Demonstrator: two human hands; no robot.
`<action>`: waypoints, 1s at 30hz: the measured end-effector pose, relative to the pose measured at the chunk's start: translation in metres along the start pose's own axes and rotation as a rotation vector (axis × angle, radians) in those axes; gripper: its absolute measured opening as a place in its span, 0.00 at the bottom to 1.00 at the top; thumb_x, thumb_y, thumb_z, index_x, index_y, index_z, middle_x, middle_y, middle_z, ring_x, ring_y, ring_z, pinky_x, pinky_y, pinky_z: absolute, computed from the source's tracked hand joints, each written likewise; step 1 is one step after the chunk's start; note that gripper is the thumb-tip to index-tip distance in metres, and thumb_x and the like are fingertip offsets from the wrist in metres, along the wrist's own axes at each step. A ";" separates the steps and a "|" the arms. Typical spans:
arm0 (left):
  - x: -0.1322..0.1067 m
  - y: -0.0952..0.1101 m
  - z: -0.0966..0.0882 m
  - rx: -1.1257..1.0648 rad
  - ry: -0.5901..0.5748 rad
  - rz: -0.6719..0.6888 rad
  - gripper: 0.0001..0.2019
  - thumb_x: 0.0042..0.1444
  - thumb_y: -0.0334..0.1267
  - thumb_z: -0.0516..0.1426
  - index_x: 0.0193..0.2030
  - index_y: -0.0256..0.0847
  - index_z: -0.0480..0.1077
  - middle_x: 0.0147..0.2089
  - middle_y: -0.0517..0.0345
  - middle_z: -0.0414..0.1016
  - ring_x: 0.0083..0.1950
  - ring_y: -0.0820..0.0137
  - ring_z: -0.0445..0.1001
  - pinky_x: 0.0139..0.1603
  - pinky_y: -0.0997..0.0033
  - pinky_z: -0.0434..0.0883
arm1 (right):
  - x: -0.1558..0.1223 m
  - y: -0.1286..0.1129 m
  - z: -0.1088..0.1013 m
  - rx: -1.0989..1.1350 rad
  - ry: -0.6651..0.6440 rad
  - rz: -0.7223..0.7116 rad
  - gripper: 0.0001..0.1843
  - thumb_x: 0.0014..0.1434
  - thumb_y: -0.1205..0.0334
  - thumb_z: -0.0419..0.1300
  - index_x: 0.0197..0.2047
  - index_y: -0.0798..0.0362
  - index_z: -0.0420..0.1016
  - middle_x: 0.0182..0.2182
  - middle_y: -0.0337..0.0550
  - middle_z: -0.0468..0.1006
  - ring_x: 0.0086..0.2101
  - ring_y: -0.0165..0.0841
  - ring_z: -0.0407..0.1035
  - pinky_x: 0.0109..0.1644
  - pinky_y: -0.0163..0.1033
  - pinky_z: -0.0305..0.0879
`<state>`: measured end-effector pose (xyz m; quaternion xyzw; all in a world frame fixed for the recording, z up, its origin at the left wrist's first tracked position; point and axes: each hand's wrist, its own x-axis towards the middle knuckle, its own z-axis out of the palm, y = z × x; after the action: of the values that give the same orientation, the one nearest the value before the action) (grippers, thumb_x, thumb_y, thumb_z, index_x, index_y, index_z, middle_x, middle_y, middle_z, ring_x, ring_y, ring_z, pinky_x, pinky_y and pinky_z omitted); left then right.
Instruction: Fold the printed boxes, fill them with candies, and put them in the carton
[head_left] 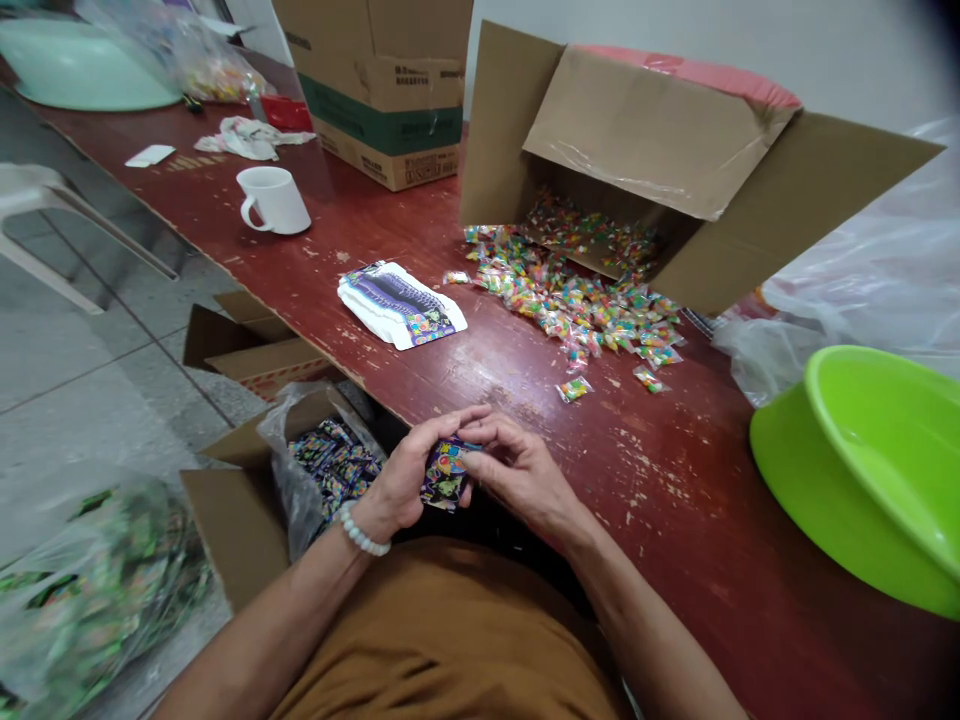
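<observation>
nearest, in front of the person's brown clothing [450,650], the left hand [405,475] grips a purple packet [446,475], on the near side of the stack of flat pouches [401,305]. the right hand [525,470] has its thumb and fingers drawn narrow at the packet's upper edge; whether they pinch it cannot be told. a bead bracelet [364,530] circles the left wrist. the red table [675,500] under the stack is worn, its paint chipped in pale patches. lower and left of the stack, a lined carton of dark packets [334,465] and a clear bag of green packets [105,580] stand by the tiled floor [97,390]. well right of the stack sits a lime green basin [787,450]. just right of the stack, wrapped candies [570,310] spill from a tipped open carton [660,130]. beyond the stack stand a white mug [277,205], a crumpled cloth [247,137], a green-banded box [382,110] and, farthest, a pale mint basin [82,65].

the packet's lower part and several fingertips are hidden by the hands. the lime green basin and the stool [45,220] are cut off by the frame; the green packets are blurred, and the tipped open carton's depths are dim.
</observation>
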<state>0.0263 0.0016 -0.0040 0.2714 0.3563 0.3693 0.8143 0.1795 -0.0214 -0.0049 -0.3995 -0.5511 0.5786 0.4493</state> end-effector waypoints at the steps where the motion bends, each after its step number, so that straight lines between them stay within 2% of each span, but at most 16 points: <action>1: 0.000 0.002 0.000 -0.051 0.025 -0.002 0.22 0.57 0.40 0.57 0.56 0.35 0.75 0.36 0.49 0.82 0.24 0.69 0.76 0.21 0.72 0.73 | -0.003 0.002 0.000 -0.136 -0.003 -0.059 0.17 0.57 0.53 0.69 0.48 0.47 0.78 0.51 0.46 0.74 0.39 0.36 0.75 0.37 0.43 0.76; 4: 0.002 0.003 -0.002 -0.135 0.093 0.014 0.21 0.54 0.37 0.56 0.55 0.37 0.75 0.38 0.51 0.82 0.26 0.68 0.76 0.23 0.71 0.74 | -0.007 0.010 0.004 -0.516 -0.004 -0.221 0.38 0.50 0.54 0.73 0.62 0.47 0.67 0.60 0.53 0.67 0.57 0.46 0.65 0.54 0.52 0.71; 6: 0.003 0.000 -0.006 -0.130 0.122 0.041 0.20 0.56 0.39 0.56 0.55 0.40 0.75 0.38 0.53 0.82 0.24 0.69 0.75 0.22 0.70 0.73 | -0.005 0.015 0.009 -0.695 0.012 -0.286 0.46 0.48 0.55 0.73 0.66 0.49 0.60 0.63 0.57 0.62 0.61 0.49 0.60 0.60 0.56 0.65; 8: 0.004 -0.005 -0.011 -0.105 0.192 0.117 0.17 0.58 0.41 0.58 0.52 0.39 0.77 0.42 0.53 0.82 0.29 0.69 0.78 0.29 0.71 0.75 | 0.000 0.019 0.015 -0.841 0.030 -0.328 0.43 0.46 0.57 0.71 0.64 0.52 0.61 0.61 0.58 0.65 0.59 0.51 0.61 0.60 0.57 0.63; 10: 0.005 -0.008 -0.018 -0.092 0.282 0.202 0.13 0.59 0.41 0.60 0.47 0.38 0.78 0.47 0.54 0.82 0.41 0.68 0.80 0.41 0.74 0.77 | 0.009 0.021 0.022 -0.961 0.019 -0.356 0.37 0.44 0.58 0.69 0.58 0.56 0.66 0.55 0.59 0.71 0.54 0.52 0.65 0.57 0.58 0.63; 12: 0.003 -0.008 -0.025 -0.117 0.326 0.227 0.12 0.60 0.43 0.61 0.45 0.37 0.78 0.48 0.54 0.81 0.48 0.67 0.79 0.49 0.74 0.75 | 0.020 0.022 0.027 -1.041 -0.017 -0.370 0.36 0.43 0.55 0.67 0.55 0.59 0.69 0.52 0.60 0.73 0.51 0.52 0.66 0.56 0.58 0.63; 14: -0.001 -0.004 -0.033 -0.183 0.342 0.198 0.11 0.60 0.43 0.61 0.43 0.37 0.78 0.45 0.54 0.82 0.47 0.65 0.80 0.48 0.71 0.76 | 0.031 0.022 0.030 -1.078 -0.082 -0.387 0.40 0.45 0.51 0.67 0.59 0.60 0.66 0.55 0.61 0.72 0.52 0.52 0.66 0.56 0.57 0.63; 17: -0.007 0.008 -0.043 -0.259 0.367 0.156 0.09 0.62 0.42 0.60 0.43 0.39 0.75 0.38 0.55 0.82 0.39 0.64 0.82 0.40 0.66 0.79 | 0.050 0.020 0.033 -1.087 -0.219 -0.411 0.51 0.49 0.43 0.67 0.68 0.60 0.56 0.64 0.62 0.64 0.55 0.51 0.63 0.57 0.57 0.62; 19: -0.008 0.015 -0.049 -0.278 0.413 0.165 0.08 0.63 0.41 0.59 0.42 0.39 0.74 0.35 0.55 0.82 0.35 0.65 0.82 0.36 0.66 0.79 | 0.061 0.018 0.036 -1.075 -0.307 -0.415 0.54 0.49 0.40 0.66 0.70 0.59 0.53 0.65 0.61 0.63 0.55 0.52 0.63 0.57 0.58 0.62; 22: -0.006 0.017 -0.052 -0.316 0.486 0.181 0.09 0.64 0.41 0.58 0.39 0.38 0.73 0.35 0.54 0.82 0.35 0.65 0.82 0.36 0.67 0.79 | 0.069 0.018 0.043 -1.056 -0.397 -0.428 0.50 0.50 0.46 0.67 0.69 0.58 0.55 0.64 0.60 0.66 0.55 0.53 0.62 0.57 0.59 0.61; 26: -0.003 0.005 -0.049 -0.331 0.494 0.207 0.13 0.62 0.47 0.60 0.39 0.38 0.74 0.38 0.54 0.83 0.42 0.63 0.82 0.43 0.66 0.78 | 0.064 0.027 0.050 -0.982 -0.339 -0.389 0.45 0.45 0.58 0.67 0.66 0.57 0.60 0.62 0.60 0.68 0.55 0.53 0.62 0.57 0.58 0.61; 28: -0.003 -0.003 -0.048 -0.297 0.497 0.256 0.15 0.62 0.50 0.59 0.41 0.39 0.75 0.40 0.54 0.83 0.44 0.63 0.81 0.46 0.66 0.77 | 0.060 0.031 0.049 -0.945 -0.350 -0.384 0.46 0.43 0.59 0.69 0.65 0.55 0.62 0.61 0.60 0.68 0.55 0.54 0.62 0.57 0.59 0.61; 30: -0.007 -0.008 -0.050 -0.245 0.489 0.279 0.17 0.62 0.52 0.58 0.45 0.39 0.74 0.40 0.55 0.82 0.41 0.65 0.81 0.44 0.67 0.76 | 0.061 0.032 0.045 -0.921 -0.410 -0.395 0.48 0.44 0.56 0.71 0.66 0.55 0.60 0.60 0.60 0.69 0.55 0.55 0.63 0.57 0.61 0.61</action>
<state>-0.0130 0.0002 -0.0375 0.1205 0.4536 0.5721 0.6726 0.1174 0.0248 -0.0318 -0.3229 -0.8887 0.2476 0.2112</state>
